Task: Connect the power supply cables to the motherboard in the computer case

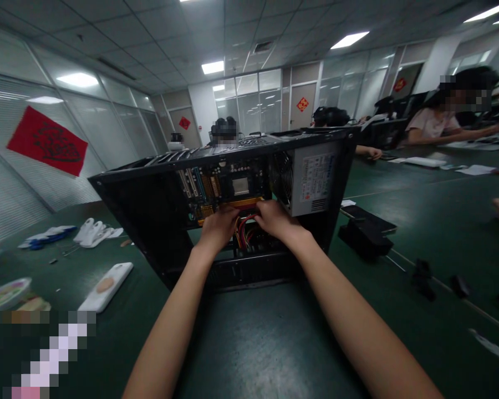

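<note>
A: Where are your hands?

B: My left hand (pixel 219 228) is inside the black metal computer case (pixel 249 269), which stands on the smooth dark green bench (pixel 249 343) with its uncovered side towards me. It's by the lower edge of the dark circuit board (pixel 255 180). A bundle of thin red and yellow cables (pixel 244 231) lies between it and my right hand (pixel 276 223), just beside the grey metal power supply (pixel 314 177). My fingers curl inwards on both, but the tips are hidden, so I can't say whether they grip anything.

A: How would you handle it well?

B: I'd brace with the left, keep any push or pull straight, hold a plug by its body rather than its wires, and avoid leaning on the board.

A: And around you?

B: From the left: a shallow pale bowl (pixel 6 293), a slim white slab with a tan disc (pixel 106 287), then black blocky parts (pixel 366 238) past the case. Beyond, a red paper sign (pixel 47 141) on the glass wall, a red diamond-shaped decoration (pixel 302 104) on a door, and a seated person in a pale top (pixel 432 128).
</note>
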The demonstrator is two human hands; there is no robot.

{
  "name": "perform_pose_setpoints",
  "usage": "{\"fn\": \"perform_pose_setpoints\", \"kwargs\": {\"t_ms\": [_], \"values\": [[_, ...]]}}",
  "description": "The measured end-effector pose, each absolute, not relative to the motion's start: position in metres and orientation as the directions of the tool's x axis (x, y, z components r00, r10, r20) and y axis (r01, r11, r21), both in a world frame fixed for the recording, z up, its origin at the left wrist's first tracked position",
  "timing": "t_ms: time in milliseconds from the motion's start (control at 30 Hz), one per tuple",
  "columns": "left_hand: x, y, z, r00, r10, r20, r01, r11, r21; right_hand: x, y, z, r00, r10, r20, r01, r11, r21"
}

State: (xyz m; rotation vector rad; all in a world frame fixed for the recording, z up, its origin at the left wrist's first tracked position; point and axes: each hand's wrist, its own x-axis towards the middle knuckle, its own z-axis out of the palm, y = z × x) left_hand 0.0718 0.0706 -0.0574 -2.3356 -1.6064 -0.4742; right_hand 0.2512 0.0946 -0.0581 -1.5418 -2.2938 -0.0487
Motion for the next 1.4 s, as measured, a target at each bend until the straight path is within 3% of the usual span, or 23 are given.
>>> {"fn": "perform_pose_setpoints", "kwargs": {"t_ms": [367, 1100, 1400], "values": [[0.071, 0.07, -0.06, 0.295, 0.887, 0.356, 0.955, -0.28, -0.092, 0.256, 0.098, -0.062, -0.391, 0.871, 0.299, 0.877, 0.451, -0.166], [0.076, 0.068, -0.06, 0.257, 0.912, 0.319, 0.966, -0.241, -0.092, 0.253, 0.085, -0.056, -0.418, 0.86, 0.293, 0.883, 0.46, -0.09], [0.076, 0.071, -0.061, 0.273, 0.907, 0.32, 0.962, -0.249, -0.115, 0.255, 0.088, -0.057, -0.414, 0.867, 0.276, 0.883, 0.457, -0.111]]}}
